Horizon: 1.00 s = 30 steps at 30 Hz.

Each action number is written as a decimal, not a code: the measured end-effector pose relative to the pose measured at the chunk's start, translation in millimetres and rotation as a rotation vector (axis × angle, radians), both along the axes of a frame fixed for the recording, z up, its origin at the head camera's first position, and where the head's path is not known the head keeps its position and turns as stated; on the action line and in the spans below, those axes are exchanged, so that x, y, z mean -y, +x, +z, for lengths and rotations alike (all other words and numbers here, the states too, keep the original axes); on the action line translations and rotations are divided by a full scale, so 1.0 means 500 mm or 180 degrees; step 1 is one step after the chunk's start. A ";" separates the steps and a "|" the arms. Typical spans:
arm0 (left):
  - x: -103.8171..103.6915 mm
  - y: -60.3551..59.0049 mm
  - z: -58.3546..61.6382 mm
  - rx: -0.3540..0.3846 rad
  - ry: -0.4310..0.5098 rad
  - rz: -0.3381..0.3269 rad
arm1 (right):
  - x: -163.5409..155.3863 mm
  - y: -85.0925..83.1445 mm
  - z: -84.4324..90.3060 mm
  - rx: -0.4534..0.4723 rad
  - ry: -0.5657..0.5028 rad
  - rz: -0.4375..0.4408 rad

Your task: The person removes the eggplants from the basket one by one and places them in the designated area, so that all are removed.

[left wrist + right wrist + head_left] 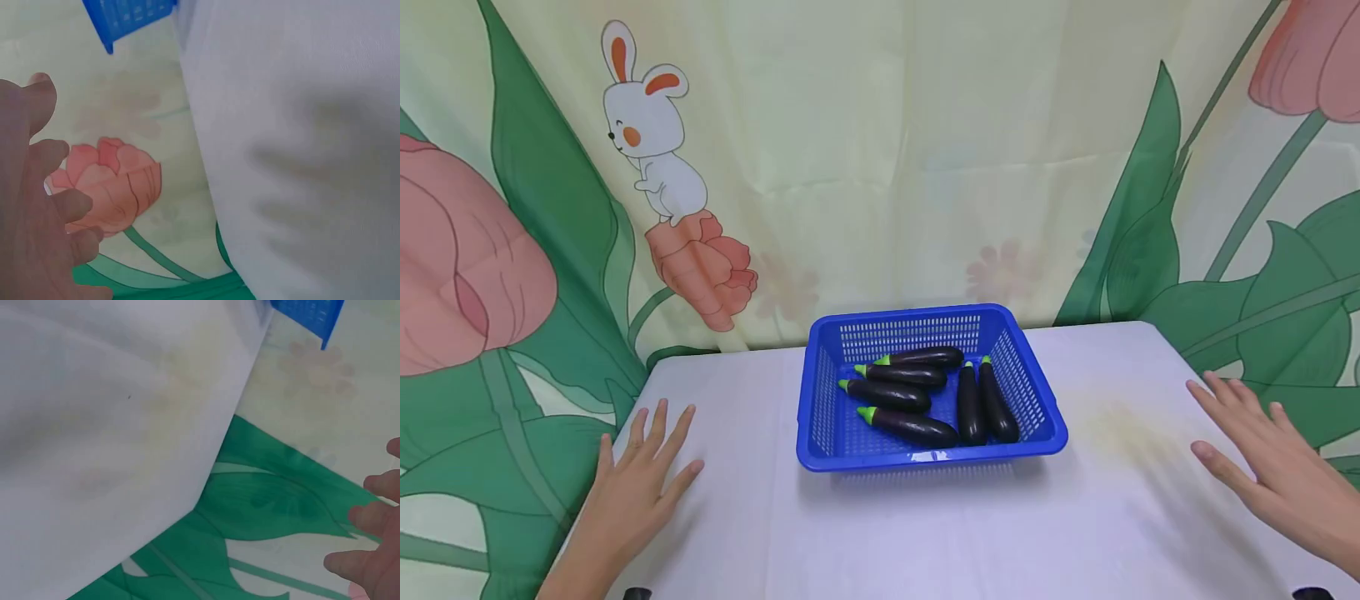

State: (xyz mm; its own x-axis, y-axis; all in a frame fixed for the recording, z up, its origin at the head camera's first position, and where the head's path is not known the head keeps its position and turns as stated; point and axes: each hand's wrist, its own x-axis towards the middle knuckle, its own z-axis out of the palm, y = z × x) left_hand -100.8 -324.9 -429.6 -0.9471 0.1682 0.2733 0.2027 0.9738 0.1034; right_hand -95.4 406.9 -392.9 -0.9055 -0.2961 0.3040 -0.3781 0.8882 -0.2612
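Six eggplants in a blue plastic basket point(823, 408), basket on white-covered surface point(737, 517), near its far edge, about mid-width. Four eggplants lie crosswise on the left and middle, one behind another: rearmost point(928, 357), second point(910, 377), third point(891, 396), front one point(917, 427). Green stem ends of these four point left. Other two lie lengthwise side by side at the right: inner one point(972, 406), outer one point(997, 406), stem ends toward the back wall of the basket. Basket walls slotted, rim solid.

Left hand point(636, 483): spread, fingers apart, holds nothing, off to the left of the basket, well apart from it, by the left edge of the surface. Right hand point(1270, 467): also spread, thumb apart from fingers, holds nothing, well apart from basket on the right side, by the right edge. Soft shadows on the cloth near both hands. Wrist views each show fingers at one side and just a corner of the basket at top.

Yellowish stain point(1127, 433) on the cloth, right of basket. Behind: pale curtain point(827, 167), printed with white rabbit point(673, 158), pink flowers point(471, 267), green leaves point(542, 167). Small black object point(637, 594) at bottom edge near left wrist, another point(1312, 593) near right; mostly cut off, can't tell what.
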 end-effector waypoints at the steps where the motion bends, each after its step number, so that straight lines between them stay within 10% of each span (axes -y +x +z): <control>1: -0.007 -0.001 0.003 0.0003 0.0024 -0.0005 | 0.004 -0.001 0.003 -0.0011 0.0011 0.0001; 19: -0.095 -0.004 0.005 -0.0835 0.0407 -0.0165 | 0.095 -0.015 0.050 -0.0126 -0.0003 0.0087; 30: -0.157 -0.012 0.004 -0.0640 0.0917 0.0125 | 0.148 -0.023 0.049 0.0114 -0.0192 0.0069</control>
